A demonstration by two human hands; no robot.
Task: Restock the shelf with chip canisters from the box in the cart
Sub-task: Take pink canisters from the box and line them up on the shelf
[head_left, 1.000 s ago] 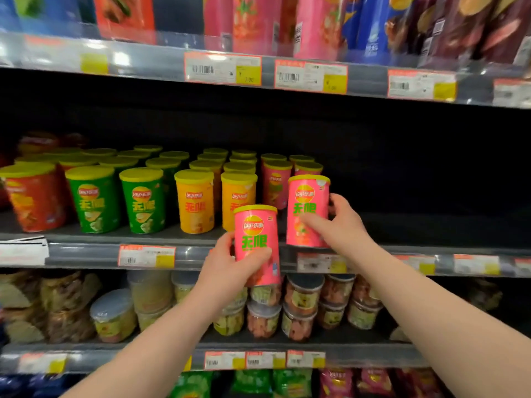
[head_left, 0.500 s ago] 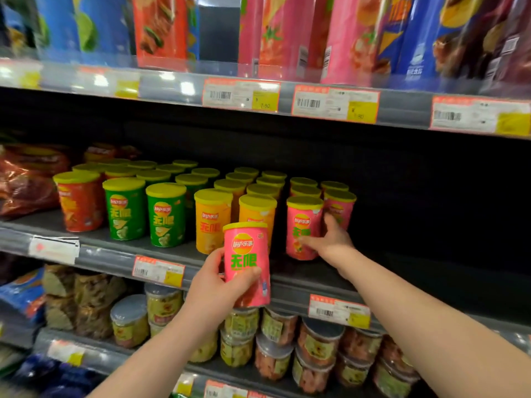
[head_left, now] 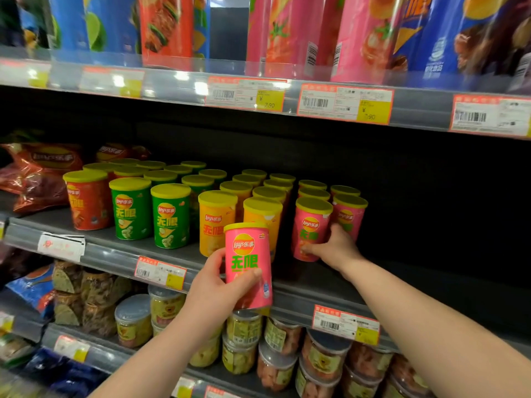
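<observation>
Left grip (head_left: 212,288) snug round pink Lay's 无限 canister (head_left: 247,254), right grip (head_left: 336,249) clasping shelved pink canister (head_left: 311,222)

canisters (head_left: 217,222) in rows on shelf (head_left: 115,255)

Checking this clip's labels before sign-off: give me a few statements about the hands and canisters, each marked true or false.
1. The left hand holds the raised pink canister in front of the shelf edge. True.
2. The right hand hangs free of everything. False: it grips the shelved pink canister near its base.
3. Two green canisters stand left of the orange canisters in the front row. True.
4. The canisters on the shelf have blue lids. False: the lids are yellow.
</observation>
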